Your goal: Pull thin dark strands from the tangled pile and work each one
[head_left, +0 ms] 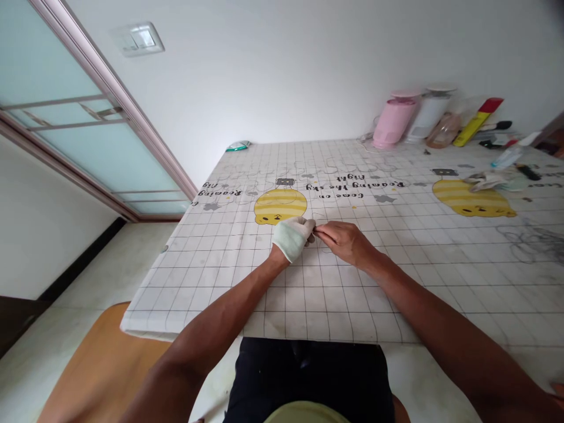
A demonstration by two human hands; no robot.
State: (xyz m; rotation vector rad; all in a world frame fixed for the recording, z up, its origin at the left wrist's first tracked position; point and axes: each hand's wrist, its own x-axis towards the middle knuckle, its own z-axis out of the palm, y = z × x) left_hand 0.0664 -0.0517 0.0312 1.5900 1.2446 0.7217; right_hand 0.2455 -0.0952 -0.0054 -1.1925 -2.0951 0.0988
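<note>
My left hand [292,236], in a pale knitted glove, is closed with its fingertips pinched together above the table. My bare right hand [346,239] is closed too, its thumb and fingertips meeting the left fingertips. Thin wire-like strands curve out faintly beside the fingers, so both hands seem to pinch a thin wire; most of it is hidden by the fingers. Underneath lies a white checked tablecloth [211,264] printed with yellow bear balloons and lettering. Beyond the hands, several wavy thin wires [247,168] lie across the cloth.
A tangle of thin wire [535,239] lies at the right. Near it are a crumpled glove [493,178] and a clear bottle [513,151]. Along the wall stand a pink device [393,121], a white one [427,117] and a yellow-red box [478,122]. A green packet [238,145] marks the far left corner.
</note>
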